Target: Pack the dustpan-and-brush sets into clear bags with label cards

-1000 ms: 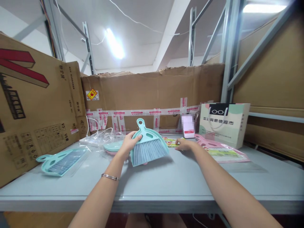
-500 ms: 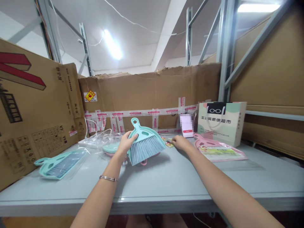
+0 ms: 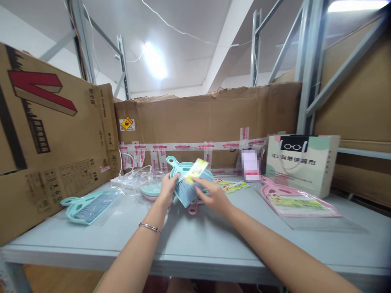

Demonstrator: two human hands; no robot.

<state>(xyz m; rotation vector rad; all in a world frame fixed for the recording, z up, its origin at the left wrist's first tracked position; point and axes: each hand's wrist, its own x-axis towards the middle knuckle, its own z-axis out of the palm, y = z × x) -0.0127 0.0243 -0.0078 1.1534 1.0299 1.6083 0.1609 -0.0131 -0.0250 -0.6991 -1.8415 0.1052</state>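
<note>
My left hand (image 3: 167, 190) is closed on the left edge of a mint-green dustpan (image 3: 180, 167), which it holds up above the table. A brush with grey-blue bristles (image 3: 185, 194) sits against the dustpan's face. In front of it, my right hand (image 3: 214, 196) pinches a yellow-green and white printed card (image 3: 197, 170), held over the brush and dustpan. Behind and below my hands, a pink handle (image 3: 192, 209) shows, its other end hidden. Further printed cards (image 3: 235, 186) lie on the table just beyond my right hand.
At left on the table (image 3: 128, 240) lies a bagged mint dustpan set (image 3: 90, 208); at right, a bagged pink one (image 3: 290, 195). Clear plastic wrap (image 3: 131, 183) and a mint dustpan (image 3: 151, 189) sit behind. A phone (image 3: 251, 166) and paper bag (image 3: 301, 162) stand near cardboard.
My right hand has picked up a printed card and brought it left, in front of the dustpan. The view has swung slightly left. My left hand still holds the dustpan.
</note>
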